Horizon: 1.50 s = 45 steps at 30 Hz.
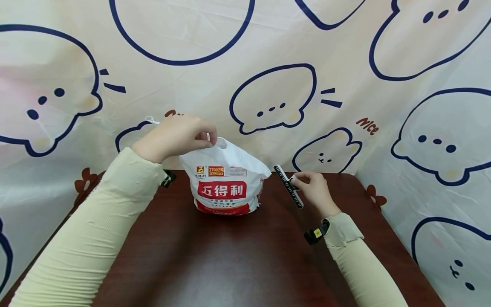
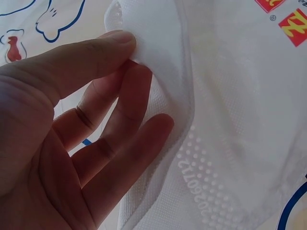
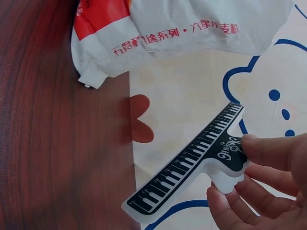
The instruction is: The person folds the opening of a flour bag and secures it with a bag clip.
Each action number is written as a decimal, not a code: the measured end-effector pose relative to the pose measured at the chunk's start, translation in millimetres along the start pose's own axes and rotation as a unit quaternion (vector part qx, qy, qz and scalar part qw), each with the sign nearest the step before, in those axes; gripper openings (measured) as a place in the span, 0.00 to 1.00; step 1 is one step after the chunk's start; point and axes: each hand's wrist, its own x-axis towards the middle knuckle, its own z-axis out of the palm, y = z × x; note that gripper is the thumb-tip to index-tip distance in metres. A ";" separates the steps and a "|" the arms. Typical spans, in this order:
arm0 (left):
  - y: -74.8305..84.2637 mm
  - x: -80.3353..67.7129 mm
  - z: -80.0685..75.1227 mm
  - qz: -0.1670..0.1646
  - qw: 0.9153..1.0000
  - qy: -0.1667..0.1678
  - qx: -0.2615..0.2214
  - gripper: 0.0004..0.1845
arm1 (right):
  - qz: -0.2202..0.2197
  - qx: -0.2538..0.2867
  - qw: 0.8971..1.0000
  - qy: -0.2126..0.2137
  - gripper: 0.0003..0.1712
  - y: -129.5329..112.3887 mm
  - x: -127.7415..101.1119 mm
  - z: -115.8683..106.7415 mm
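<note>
A white plastic bag with red labels stands on the dark wooden table. My left hand pinches the bag's top edge between thumb and fingers and holds it up. My right hand grips a long clip printed with black and white piano keys, holding it by its handle just right of the bag, above the table. In the right wrist view the clip points toward the bag, a short gap away.
A cloth backdrop printed with cartoon animals hangs behind and beside the table. The table's far edge meets it right behind the bag. Both sleeves are pale yellow, with a dark band on each wrist.
</note>
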 end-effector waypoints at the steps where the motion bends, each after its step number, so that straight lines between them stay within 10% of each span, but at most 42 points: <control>1: 0.0 0.0 -0.1 0.001 1.000 0.000 0.000 0.05 | 0.000 0.001 1.000 0.001 0.19 -1.0 0.1 -0.8; 45: 0.1 1.1 -2.4 -0.023 0.999 -0.021 -0.009 0.04 | -0.079 -0.024 0.995 0.049 0.19 -33.9 5.1 -22.9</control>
